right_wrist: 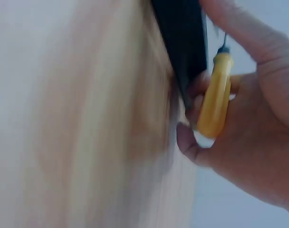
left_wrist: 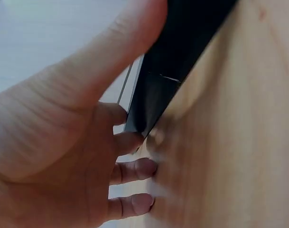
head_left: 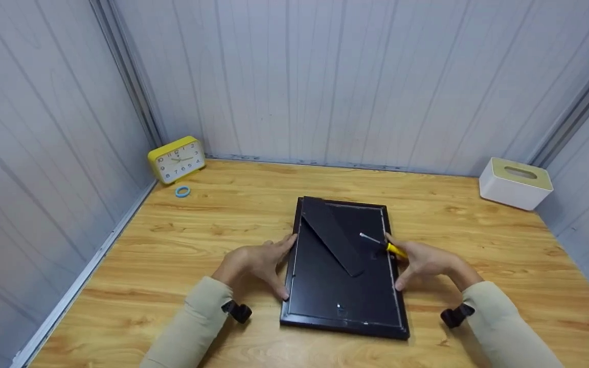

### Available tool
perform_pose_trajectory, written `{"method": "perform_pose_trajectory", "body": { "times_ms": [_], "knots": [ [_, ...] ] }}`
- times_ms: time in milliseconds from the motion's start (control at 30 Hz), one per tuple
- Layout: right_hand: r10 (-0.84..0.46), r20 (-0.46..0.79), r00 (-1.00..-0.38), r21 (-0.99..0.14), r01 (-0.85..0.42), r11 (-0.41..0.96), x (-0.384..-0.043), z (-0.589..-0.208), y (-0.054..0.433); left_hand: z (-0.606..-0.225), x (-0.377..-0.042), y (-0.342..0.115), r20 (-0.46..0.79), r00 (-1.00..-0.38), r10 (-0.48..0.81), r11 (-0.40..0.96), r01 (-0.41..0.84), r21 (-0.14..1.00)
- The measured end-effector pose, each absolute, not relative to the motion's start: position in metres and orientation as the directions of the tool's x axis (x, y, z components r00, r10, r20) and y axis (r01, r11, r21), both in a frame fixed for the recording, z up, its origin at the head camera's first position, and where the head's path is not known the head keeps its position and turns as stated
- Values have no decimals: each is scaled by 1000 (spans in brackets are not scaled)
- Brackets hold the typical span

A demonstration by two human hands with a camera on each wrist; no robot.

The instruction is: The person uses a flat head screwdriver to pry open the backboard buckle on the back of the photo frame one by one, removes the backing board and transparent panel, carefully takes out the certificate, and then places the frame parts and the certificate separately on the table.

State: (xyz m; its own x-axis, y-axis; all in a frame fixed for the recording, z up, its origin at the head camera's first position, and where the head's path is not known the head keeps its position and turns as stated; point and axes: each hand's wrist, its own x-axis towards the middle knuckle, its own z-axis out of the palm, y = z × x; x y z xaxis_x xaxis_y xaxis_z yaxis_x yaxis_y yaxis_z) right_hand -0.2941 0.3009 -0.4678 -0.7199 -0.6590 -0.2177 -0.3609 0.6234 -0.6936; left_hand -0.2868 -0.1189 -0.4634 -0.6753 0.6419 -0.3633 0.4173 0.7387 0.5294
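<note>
A black picture frame (head_left: pixel 320 276) lies back side up on the wooden table, its stand leg (head_left: pixel 327 235) slanting across the backing. My left hand (head_left: pixel 261 260) touches the frame's left edge, thumb and fingers spread along it. In the left wrist view its fingers (left_wrist: pixel 130 169) reach past the frame's dark side. On the right edge, my right hand (head_left: pixel 425 259) presses with thumb and fingertips while holding a screwdriver (head_left: pixel 397 250). The right wrist view shows the yellow handle (right_wrist: pixel 216 95) lying across the curled fingers. Its metal shaft points over the backing.
At the back left stands a yellow alarm clock (head_left: pixel 179 159), with a small blue ring (head_left: pixel 182 191) in front of it. A white tissue box (head_left: pixel 509 186) with a wood-coloured lid is at the back right. Pale panel walls (head_left: pixel 299 82) enclose the table (head_left: pixel 233 214).
</note>
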Motion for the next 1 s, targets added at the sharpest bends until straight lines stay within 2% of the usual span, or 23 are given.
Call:
{"method": "perform_pose_trajectory", "body": {
  "times_ms": [200,400,667,767,1000],
  "knots": [
    [-673,-228,-703,-708,-355,611,-307,-471,310,-461,-281,-113,-365,-700,613,770,425,477],
    [-654,-226,-722,-685,-359,633,-304,-466,307,-459,-280,-112,-349,-707,615,769,439,465],
    [-631,-89,-771,-631,-447,635,-281,-450,275,-462,-281,-113,-347,-703,620,761,433,483],
    [-644,-13,-765,-662,-476,579,-279,-448,257,-462,-281,-112,-340,-699,629,755,443,484],
    [-682,172,-711,-801,-504,323,-286,-453,229,-462,-281,-114,-330,-696,637,748,454,485]
  ]
}}
